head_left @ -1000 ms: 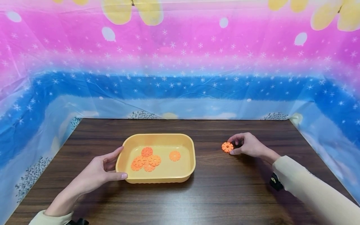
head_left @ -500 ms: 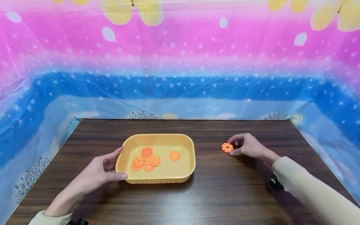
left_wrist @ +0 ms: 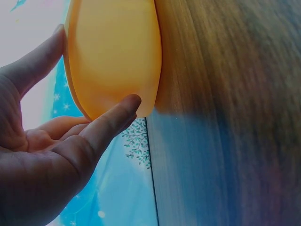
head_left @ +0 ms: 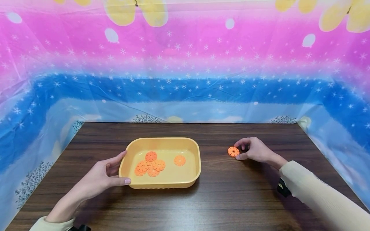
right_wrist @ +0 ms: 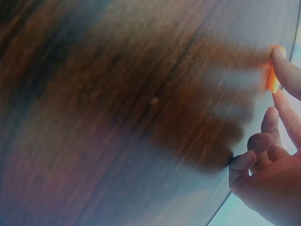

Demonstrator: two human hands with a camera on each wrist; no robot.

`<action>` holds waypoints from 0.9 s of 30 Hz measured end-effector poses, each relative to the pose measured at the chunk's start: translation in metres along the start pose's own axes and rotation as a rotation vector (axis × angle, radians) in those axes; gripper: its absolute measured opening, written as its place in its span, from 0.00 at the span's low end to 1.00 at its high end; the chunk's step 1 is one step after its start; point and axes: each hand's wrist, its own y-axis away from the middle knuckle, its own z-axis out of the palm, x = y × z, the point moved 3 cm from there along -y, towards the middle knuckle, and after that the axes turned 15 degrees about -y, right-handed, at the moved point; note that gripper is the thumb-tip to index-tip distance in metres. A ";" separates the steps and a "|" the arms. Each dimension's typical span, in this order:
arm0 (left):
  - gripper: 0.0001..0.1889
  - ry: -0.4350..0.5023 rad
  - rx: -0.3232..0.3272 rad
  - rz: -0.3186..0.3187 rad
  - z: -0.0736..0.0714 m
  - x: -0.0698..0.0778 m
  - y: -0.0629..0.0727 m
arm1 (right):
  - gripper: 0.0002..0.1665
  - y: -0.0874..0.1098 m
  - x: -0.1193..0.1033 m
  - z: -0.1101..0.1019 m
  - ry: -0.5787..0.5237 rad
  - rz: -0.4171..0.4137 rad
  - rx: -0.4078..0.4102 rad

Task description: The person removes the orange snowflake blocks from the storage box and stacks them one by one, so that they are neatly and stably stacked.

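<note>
In the head view my left hand (head_left: 101, 176) holds the left end of a yellow plastic tub (head_left: 162, 186), thumb at its near corner and fingers at the far left side. The left wrist view shows that hand's fingers against the tub's end wall (left_wrist: 113, 61). Several orange notched discs (head_left: 151, 156) lie inside the tub, most in an overlapping cluster, with a lone disc (head_left: 180, 160) to their right. My right hand (head_left: 255, 150) pinches another orange notched disc (head_left: 233, 151) between thumb and index finger, to the right of the tub. Its edge glows orange in the right wrist view.
A dark wood-grain table (head_left: 208, 205) carries everything. Behind and at both sides hangs a pink and blue cloth (head_left: 185, 86) with snowflakes. Black bands sit at both wrists, the right wristband (head_left: 284, 187) showing below the cream sleeve (head_left: 318, 189).
Hardly anything differs. The right hand has sunk very slightly with the disc between its fingers; the left hand and the tub have stayed where they were.
</note>
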 end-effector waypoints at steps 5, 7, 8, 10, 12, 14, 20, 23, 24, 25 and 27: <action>0.50 -0.003 0.001 -0.003 0.000 0.001 0.000 | 0.23 0.000 0.000 0.000 0.001 0.001 -0.001; 0.50 -0.003 0.002 -0.001 0.000 0.001 0.000 | 0.23 0.000 0.001 0.000 0.001 0.001 -0.002; 0.50 -0.001 0.002 0.004 0.000 0.001 0.000 | 0.23 0.000 0.001 0.000 0.000 0.002 -0.002; 0.50 0.004 0.001 0.004 0.000 0.002 0.000 | 0.24 0.000 0.001 0.000 -0.004 0.003 -0.001; 0.50 0.009 0.000 0.005 0.000 0.001 0.000 | 0.23 0.000 0.001 0.000 -0.009 0.004 0.000; 0.50 0.013 0.000 0.005 0.001 0.001 0.000 | 0.23 0.000 0.000 0.000 -0.011 0.003 0.001; 0.50 0.017 0.000 0.004 0.001 0.000 0.000 | 0.23 0.000 -0.001 0.000 -0.001 -0.002 0.006; 0.50 0.016 0.002 0.004 0.001 0.001 0.001 | 0.23 0.000 -0.001 0.000 0.012 -0.002 0.011; 0.50 0.015 0.003 0.005 0.001 0.001 0.001 | 0.23 0.000 -0.001 0.000 0.014 0.000 0.015; 0.50 0.016 0.002 0.006 0.001 0.001 0.001 | 0.23 0.000 -0.001 0.000 0.017 0.003 0.017; 0.50 0.023 -0.001 0.006 0.001 0.000 0.000 | 0.23 0.001 -0.001 0.000 0.021 0.005 0.020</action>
